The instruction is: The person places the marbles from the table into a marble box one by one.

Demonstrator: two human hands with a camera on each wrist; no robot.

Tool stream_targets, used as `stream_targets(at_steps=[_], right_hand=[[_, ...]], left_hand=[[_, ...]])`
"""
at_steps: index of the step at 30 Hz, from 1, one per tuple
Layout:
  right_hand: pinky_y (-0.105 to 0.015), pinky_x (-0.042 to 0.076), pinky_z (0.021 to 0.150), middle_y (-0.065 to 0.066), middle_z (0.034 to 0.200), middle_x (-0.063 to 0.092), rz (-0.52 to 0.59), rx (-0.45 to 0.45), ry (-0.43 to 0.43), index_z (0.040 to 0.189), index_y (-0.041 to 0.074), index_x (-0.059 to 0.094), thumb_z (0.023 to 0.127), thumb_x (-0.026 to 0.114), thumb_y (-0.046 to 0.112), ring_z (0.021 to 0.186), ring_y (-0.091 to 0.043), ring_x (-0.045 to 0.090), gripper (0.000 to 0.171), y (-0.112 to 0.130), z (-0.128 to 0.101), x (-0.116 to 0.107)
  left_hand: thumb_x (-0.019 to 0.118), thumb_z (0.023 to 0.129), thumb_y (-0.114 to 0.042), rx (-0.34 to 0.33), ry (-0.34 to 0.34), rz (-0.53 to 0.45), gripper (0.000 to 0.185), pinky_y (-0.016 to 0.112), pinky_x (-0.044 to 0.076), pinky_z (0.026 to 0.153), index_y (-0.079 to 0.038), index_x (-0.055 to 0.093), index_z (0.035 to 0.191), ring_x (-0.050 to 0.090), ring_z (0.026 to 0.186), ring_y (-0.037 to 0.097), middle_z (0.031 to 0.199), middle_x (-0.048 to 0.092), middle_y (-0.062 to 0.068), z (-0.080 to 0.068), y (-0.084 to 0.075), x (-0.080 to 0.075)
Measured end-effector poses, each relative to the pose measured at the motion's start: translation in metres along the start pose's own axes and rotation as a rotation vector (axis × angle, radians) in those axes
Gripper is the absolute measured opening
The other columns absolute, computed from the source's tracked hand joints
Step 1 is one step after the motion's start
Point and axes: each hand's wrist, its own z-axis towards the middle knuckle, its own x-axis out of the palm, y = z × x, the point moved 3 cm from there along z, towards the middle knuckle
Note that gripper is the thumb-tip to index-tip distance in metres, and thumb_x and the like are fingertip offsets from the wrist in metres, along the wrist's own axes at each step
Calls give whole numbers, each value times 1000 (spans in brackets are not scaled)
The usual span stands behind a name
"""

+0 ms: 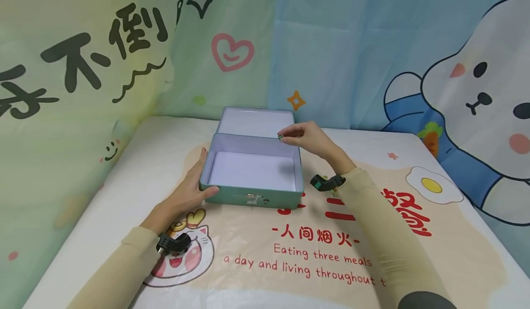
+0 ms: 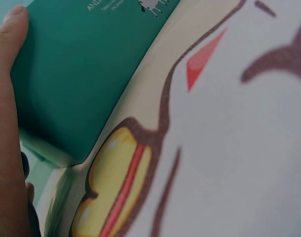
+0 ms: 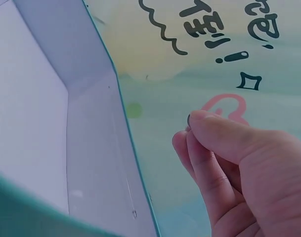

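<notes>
A green tin box point(image 1: 252, 197) stands on the table with its hinged lid point(image 1: 256, 121) tipped back behind it. Its pale lilac inside shows a bare floor. My left hand point(image 1: 188, 182) rests on the box's left side, fingers straight along the wall, thumb across the front corner; the left wrist view shows the thumb against the green front point(image 2: 81, 74). Above the back right rim, my right hand point(image 1: 308, 139) pinches a tiny dark green thing point(image 1: 280, 137) between thumb and fingertips. Only a dark sliver point(image 3: 189, 120) of it shows in the right wrist view, so I cannot tell its kind.
A printed cloth point(image 1: 314, 290) with a cat face, a fried egg and red lettering covers the table. Behind the box, patterned curtains point(image 1: 323, 60) hang close to the table's far edge. Each wrist wears a black strap point(image 1: 327, 183).
</notes>
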Motion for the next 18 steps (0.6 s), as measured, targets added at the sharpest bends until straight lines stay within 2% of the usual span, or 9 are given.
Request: stream_targets(at_steps=[5,10,14,18], right_hand=[[-31,53,86,-2,110,70,1,-14,18,111,17,72,86,71,30,99,-13,64,28,3,13,8],[-34,52,87,-3,110,69,8,-44,43,113,14,71,86,70,29,99,-14,65,30,5,27,20],[-34,52,89,-5,112,69,55,-61,52,116,9,69,87,69,28,101,-14,66,35,7,37,28],[-33,52,90,-5,111,70,79,-71,51,114,9,69,87,69,25,100,-14,66,32,10,44,35]], left_hand=[[51,78,-75,8,0,-6,113,59,8,115,-17,-11,152,-3,148,30,160,-12,8,0,1,0],[49,76,-79,11,-9,-5,117,59,9,115,-12,-10,153,-2,148,31,160,-11,11,0,5,-2],[49,76,-79,8,-10,-6,116,59,9,115,-16,-10,153,-2,148,30,160,-12,7,0,4,-3],[48,76,-80,-1,-5,6,115,58,10,115,-19,-11,153,-1,148,29,160,-12,5,1,4,-2]])
